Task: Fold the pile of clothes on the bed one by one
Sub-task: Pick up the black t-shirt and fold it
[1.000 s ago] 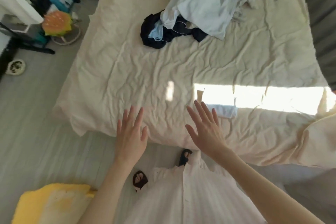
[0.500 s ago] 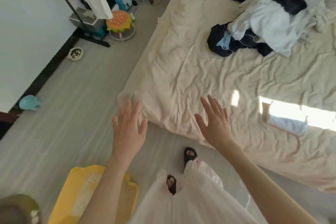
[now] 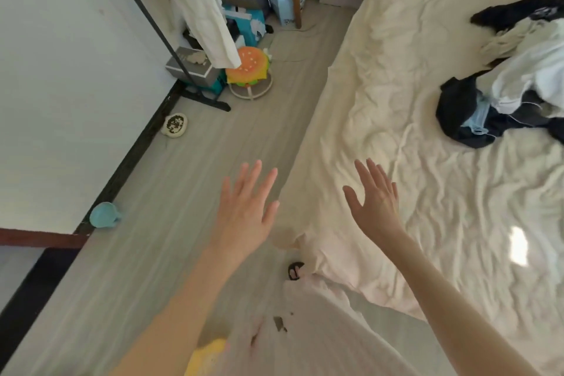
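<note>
Both the left hand (image 3: 244, 214) and the right hand (image 3: 377, 203) are held flat with fingers spread, nothing grasped. The pile of clothes (image 3: 506, 85) lies well apart on the bed (image 3: 396, 119). Tangled garments could be dragged up together if one is lifted.

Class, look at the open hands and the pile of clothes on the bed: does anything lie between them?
Nothing visible does. Between the right hand, the left hand and the pile of clothes lies only bare, wrinkled sheet.
</note>
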